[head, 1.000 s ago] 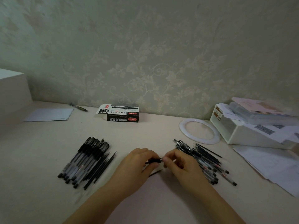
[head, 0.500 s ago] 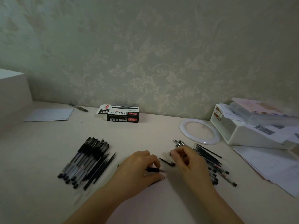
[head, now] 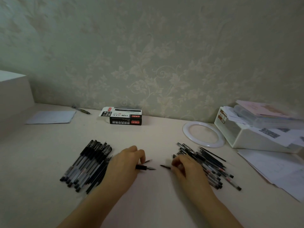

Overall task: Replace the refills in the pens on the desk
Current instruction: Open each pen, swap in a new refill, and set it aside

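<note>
Left pile of capped pens (head: 87, 165) lies toward desk's (head: 156, 140) front-left, tidy, parallel. Left hand (head: 125, 165) near front centre, fingers curled, pinching black pen section (head: 144, 167), tip pointing right. Small gap. Right hand (head: 187, 168) pinches thin dark piece (head: 165, 166), likely cap or nib cone; cannot tell which. Loose pens and refills (head: 212, 167) heaped just right of it. Refill box (head: 122, 116) at back edge.

Judged step: pen being taken apart, halves separated. Next: set small piece down, draw out old refill, take fresh one; needs fine pinch and axial alignment.
</note>
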{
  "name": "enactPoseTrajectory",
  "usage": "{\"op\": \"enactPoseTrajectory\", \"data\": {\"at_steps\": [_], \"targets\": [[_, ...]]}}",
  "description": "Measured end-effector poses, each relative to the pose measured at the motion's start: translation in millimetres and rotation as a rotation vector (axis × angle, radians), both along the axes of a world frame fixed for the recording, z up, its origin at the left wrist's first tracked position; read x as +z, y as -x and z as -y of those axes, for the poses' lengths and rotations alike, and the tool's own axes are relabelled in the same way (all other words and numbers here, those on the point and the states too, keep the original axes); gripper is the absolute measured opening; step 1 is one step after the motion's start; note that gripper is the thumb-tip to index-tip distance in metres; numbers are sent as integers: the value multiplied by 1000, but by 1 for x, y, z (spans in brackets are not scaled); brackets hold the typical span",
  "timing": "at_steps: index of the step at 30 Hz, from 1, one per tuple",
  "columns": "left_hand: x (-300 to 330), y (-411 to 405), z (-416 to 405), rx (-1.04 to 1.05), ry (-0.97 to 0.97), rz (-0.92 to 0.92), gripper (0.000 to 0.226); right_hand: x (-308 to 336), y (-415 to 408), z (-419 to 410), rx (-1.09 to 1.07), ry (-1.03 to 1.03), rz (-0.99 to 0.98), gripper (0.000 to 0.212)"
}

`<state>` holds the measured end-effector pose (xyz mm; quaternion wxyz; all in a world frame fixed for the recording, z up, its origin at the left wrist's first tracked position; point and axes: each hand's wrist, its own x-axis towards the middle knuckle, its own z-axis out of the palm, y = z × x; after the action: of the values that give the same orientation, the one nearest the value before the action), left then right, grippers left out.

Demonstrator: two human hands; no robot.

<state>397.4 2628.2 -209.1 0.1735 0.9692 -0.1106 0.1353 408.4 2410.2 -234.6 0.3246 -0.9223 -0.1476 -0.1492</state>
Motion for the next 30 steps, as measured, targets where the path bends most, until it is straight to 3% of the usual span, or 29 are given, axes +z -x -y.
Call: {"op": "enactPoseTrajectory", "data": {"at_steps": [5,17,22,27,30], "targets": [[-3,-1,-2,77,-15,6,25,13,1,0,140,-237,-60,27],[-5,-2,3,92,21,23,20,17,13,-16,274,-445,-165,24],[-7,-3,9,-33,102,39,13,13,12,-21,253,-446,-200,20],[-7,1,17,-197,252,44,4,17,5,-8,185,-603,-237,16],[-6,2,17,-296,248,41,7,17,3,-5,207,-653,-266,14]]}}
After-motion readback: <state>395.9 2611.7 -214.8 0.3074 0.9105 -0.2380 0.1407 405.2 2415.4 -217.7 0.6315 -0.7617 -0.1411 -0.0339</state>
